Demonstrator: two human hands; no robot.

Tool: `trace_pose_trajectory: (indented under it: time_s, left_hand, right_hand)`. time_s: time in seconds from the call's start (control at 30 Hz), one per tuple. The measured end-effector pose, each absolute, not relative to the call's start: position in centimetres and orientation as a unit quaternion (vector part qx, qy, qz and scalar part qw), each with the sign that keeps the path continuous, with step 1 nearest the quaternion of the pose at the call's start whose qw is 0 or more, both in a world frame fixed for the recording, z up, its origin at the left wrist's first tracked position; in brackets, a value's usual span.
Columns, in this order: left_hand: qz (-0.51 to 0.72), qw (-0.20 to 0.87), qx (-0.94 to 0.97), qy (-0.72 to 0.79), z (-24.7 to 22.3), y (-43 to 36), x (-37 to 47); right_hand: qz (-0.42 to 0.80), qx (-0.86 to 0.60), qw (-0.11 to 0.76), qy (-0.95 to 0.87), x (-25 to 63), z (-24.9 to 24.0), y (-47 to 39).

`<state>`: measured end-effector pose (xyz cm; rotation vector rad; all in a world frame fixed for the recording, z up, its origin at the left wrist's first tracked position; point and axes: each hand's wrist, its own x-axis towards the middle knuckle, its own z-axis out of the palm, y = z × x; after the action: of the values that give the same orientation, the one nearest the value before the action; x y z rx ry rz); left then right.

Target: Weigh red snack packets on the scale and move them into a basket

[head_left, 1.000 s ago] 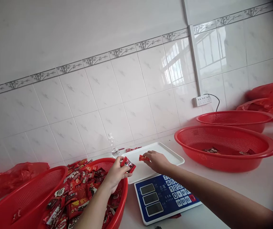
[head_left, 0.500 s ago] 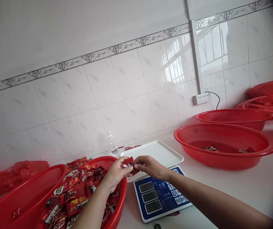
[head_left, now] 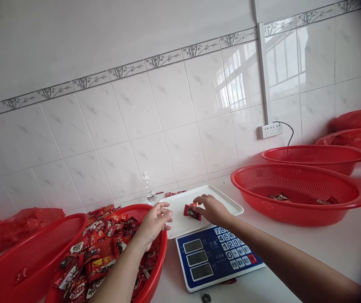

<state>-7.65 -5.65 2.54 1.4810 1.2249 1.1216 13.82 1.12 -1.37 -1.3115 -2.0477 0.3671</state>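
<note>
Two red packets (head_left: pixel 192 211) under right hand's (head_left: pixel 211 208) fingertips on tray (head_left: pixel 224 201); left hand (head_left: pixel 155 221) open, empty.

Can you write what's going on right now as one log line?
right hand: on red packets | white tray | left hand: open, empty

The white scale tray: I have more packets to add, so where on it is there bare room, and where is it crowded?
The white tray is bare along its far and right side, toward the large red basket. Its near left part is taken: the right hand holds red packets there, and the empty left hand hovers at that edge, above the full candy basket.
</note>
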Motion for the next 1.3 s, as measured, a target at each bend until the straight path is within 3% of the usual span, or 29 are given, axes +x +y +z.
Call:
trace_pose_trajectory:
  time_s: [0.27,0.43,0.53,0.67,0.93,1.3]
  left_hand:
    - [0.465,0.442,0.592,0.488,2.2,-5.2,-7.8]
    - [0.488,0.42,0.581,0.498,1.9,-4.6,-8.4]
    - [0.487,0.386,0.587,0.518,1.8,-4.2,-9.1]
    - [0.461,0.335,0.603,0.558,1.8,-3.6,-9.6]
    - [0.199,0.165,0.641,0.723,1.6,-1.8,-11.7]
    - [-0.076,0.137,0.663,0.732,-2.1,-0.4,-14.1]
  right_hand:
    - [0.122,-0.412,0.225,-0.875,13.9,-1.8,0.9]
    - [0.082,-0.471,0.234,-0.847,13.4,-2.6,2.1]
    - [0.056,-0.474,0.292,-0.829,12.8,-3.1,1.2]
    - [0.0,-0.391,0.457,-0.799,11.8,-4.1,-1.5]
    - [-0.035,-0.263,0.593,-0.76,12.3,-5.3,-2.9]
    - [0.039,-0.294,0.597,-0.746,13.1,-4.7,-4.0]
